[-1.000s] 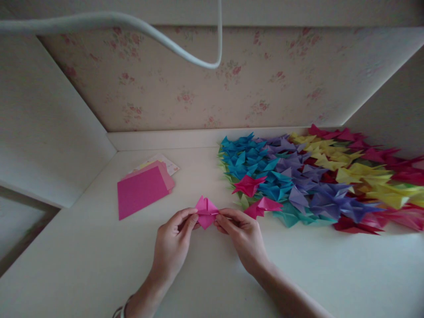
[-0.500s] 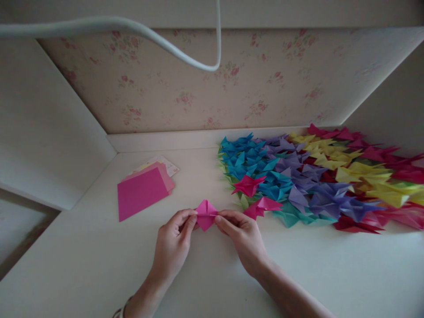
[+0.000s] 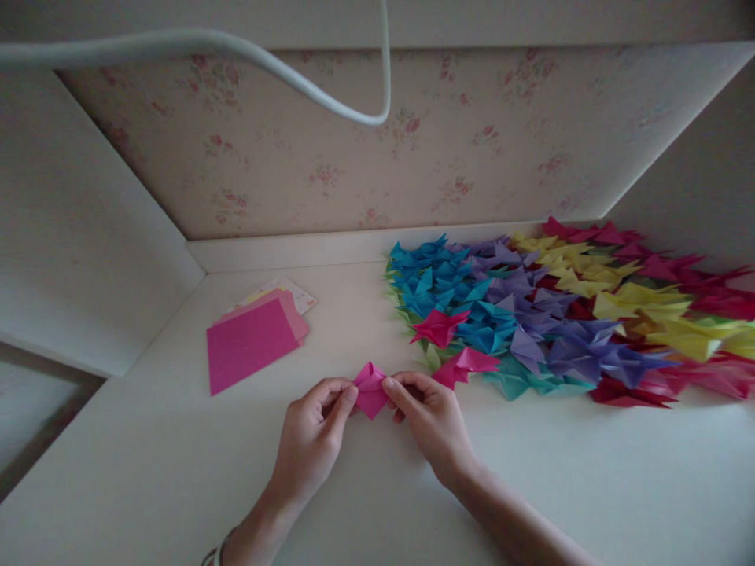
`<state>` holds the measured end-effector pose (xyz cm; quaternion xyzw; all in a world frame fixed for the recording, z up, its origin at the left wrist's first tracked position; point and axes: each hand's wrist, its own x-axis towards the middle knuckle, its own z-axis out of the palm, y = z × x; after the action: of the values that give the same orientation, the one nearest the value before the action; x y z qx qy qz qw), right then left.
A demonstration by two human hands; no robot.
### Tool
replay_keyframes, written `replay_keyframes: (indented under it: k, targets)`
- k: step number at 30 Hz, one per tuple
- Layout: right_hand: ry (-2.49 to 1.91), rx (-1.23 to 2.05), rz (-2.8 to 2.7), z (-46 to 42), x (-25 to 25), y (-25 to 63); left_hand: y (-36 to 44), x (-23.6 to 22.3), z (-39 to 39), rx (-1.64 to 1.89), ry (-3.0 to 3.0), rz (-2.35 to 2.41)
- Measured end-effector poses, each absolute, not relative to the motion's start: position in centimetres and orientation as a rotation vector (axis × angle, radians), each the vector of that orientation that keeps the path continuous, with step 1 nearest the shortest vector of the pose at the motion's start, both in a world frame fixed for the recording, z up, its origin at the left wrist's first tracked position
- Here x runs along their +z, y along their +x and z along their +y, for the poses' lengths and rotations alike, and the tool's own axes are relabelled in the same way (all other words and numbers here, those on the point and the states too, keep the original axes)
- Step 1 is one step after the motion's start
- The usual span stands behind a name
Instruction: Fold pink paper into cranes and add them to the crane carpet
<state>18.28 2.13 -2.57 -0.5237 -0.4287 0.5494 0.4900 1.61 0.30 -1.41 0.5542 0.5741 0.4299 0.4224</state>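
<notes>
A small pink folded origami paper (image 3: 371, 395), diamond-shaped with a crease across its middle, is held between both hands above the white desk. My left hand (image 3: 318, 420) pinches its left corner between thumb and fingers. On the opposite corner, the thumb and fingers of my right hand (image 3: 428, 420) are closed in the same way. Just beyond the right hand lies a finished-looking pink origami piece (image 3: 465, 365), and a darker pink one (image 3: 438, 327) rests on the blue pieces behind it.
Many folded paper pieces in blue (image 3: 440, 279), purple (image 3: 583, 350), yellow (image 3: 642, 310) and red (image 3: 631, 393) cover the desk's right side. A stack of flat magenta paper (image 3: 253, 346) lies at the left. A white cable (image 3: 236, 45) hangs across the top, before the flowered wall (image 3: 324, 173).
The pink paper has shifted slightly right and down, and its middle crease now lies flatter. My right fingers have curled further beneath its corner. The camera view has moved a little.
</notes>
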Motion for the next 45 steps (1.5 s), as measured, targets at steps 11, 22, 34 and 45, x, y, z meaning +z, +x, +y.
replay_keyframes:
  k: [11,22,34,45]
  targets:
    - [-1.234,1.245,-1.022,1.9,-3.2,18.1,2.0,-2.0,0.5,1.13,1.202,1.347]
    - [-1.259,1.29,-1.152,1.3,-2.9,17.9,2.7,-1.3,0.5,1.041,1.126,1.246]
    - [-1.114,1.419,-0.986,1.4,-3.4,17.7,2.6,-2.5,0.7,1.135,0.602,1.128]
    - [-0.931,0.926,-1.734,0.6,-2.2,19.2,2.1,-1.3,1.2,1.173,0.399,1.134]
